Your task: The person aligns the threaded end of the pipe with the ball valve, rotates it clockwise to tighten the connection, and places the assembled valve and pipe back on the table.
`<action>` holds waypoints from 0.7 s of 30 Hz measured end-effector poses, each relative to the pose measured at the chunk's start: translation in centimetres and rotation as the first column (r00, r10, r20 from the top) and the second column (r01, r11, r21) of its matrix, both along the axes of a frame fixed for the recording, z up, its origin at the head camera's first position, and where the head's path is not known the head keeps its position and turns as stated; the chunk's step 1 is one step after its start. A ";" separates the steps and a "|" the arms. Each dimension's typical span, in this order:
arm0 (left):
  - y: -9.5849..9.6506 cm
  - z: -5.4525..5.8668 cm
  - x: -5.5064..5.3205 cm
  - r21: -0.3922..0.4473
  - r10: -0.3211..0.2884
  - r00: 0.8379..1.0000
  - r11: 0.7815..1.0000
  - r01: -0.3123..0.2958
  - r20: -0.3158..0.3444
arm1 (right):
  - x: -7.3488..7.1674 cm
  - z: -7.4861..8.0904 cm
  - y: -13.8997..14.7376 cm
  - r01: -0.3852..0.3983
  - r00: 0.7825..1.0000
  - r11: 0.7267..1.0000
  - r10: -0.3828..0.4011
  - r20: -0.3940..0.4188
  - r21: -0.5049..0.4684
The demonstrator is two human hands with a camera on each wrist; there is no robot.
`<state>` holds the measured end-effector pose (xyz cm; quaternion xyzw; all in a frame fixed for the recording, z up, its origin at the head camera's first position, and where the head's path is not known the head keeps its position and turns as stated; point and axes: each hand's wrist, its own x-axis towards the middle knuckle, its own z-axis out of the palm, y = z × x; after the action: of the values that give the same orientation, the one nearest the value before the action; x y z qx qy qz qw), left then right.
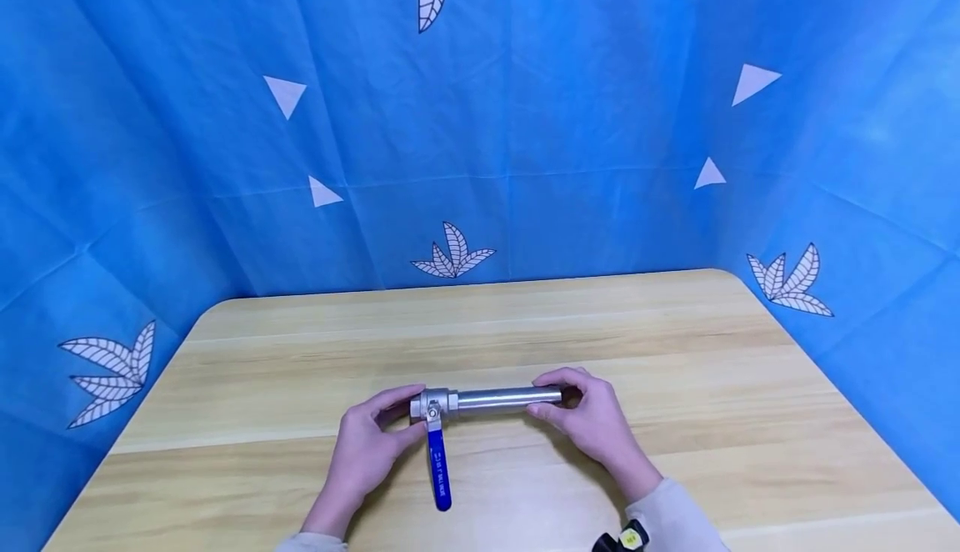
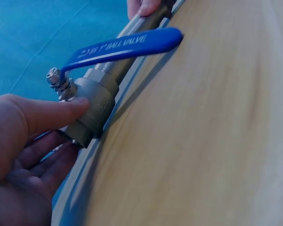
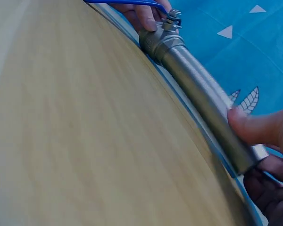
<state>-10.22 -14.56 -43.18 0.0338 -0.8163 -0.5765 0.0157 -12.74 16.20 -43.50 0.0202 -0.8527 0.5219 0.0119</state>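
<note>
A steel ball valve (image 1: 420,406) with a blue lever handle (image 1: 439,469) lies across the middle of the table, joined at its right end to a smooth metal pipe (image 1: 498,399). My left hand (image 1: 372,444) grips the valve body at its left end, thumb on the near side and fingers behind. The handle points toward me; "BALL VALVE" is printed on it in the left wrist view. At the pipe's right end, my right hand (image 1: 588,414) pinches the tube between thumb and fingers. In the right wrist view the thumb (image 3: 254,126) presses on the pipe (image 3: 203,89).
The light wooden table (image 1: 247,368) has rounded far corners. Blue cloth (image 1: 510,118) with white leaf and triangle prints hangs behind and on both sides. A black strap device (image 1: 632,535) sits on the right wrist.
</note>
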 end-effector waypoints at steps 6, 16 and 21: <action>-0.1 0.0 -0.1 0.006 0.010 1.000 1.000 -0.010 0.015 | -0.1 0.2 0.6 0.033 0.999 0.999 -0.032 0.035 -0.025; 0.0 -0.2 -0.3 0.034 0.021 0.998 0.999 -0.024 0.061 | -0.3 0.1 0.9 0.023 0.999 0.999 -0.022 0.028 -0.026; 0.0 -0.4 -0.2 0.023 0.033 0.997 0.999 -0.035 0.069 | -0.2 -0.2 0.9 0.024 0.999 0.999 -0.024 0.027 -0.022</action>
<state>-10.40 -14.53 -43.61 0.0677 -0.8087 -0.5844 -0.0030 -12.93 17.13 -43.70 0.0029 -0.8469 0.5316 0.0070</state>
